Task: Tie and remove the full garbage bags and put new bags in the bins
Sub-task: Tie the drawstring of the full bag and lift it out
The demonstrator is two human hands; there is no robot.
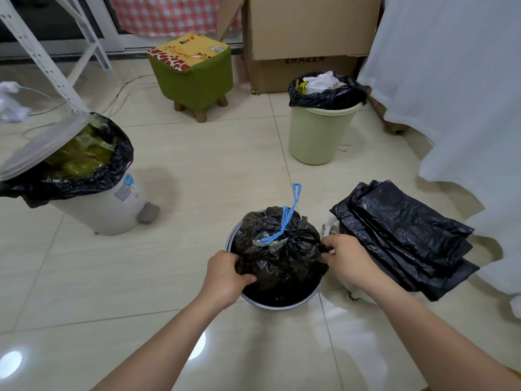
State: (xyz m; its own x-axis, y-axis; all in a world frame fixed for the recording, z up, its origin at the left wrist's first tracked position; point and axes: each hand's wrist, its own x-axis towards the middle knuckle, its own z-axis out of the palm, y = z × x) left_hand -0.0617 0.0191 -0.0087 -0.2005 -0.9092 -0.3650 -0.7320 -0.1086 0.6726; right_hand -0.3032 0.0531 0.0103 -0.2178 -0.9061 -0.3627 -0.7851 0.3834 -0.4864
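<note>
Bag [277, 249], black and full, sits in the near bin [272, 301] right below me, its neck already cinched with a blue drawstring [290, 215] whose loop stands up above the knot. So the tying on this one looks done; I judge the step in hand is lifting it out.

My left hand [228, 273] has its fingers curled into the plastic on the bag's left flank, thumb on top. My right hand [342, 258] pinches a fold on the bag's right side, at the rim. Both grips are closed on the bag, nothing else held.

Next move, I reckon: pull straight up so the bag clears the rim, or shift one hand to the drawstring loop for a firmer hold. Thin film could tear if I drag it sideways.

Just right of the bin lies a stack of new bags [406, 238], folded, on the floor, near enough for relining afterwards.

Further out, two bins not yet done: a pedal bin [112, 204] at left, lid up, liner open and full; a green bin [321, 134] beyond, liner open, rubbish heaped. A green stool [194, 71] and a cardboard box [304, 38] stand behind.
</note>
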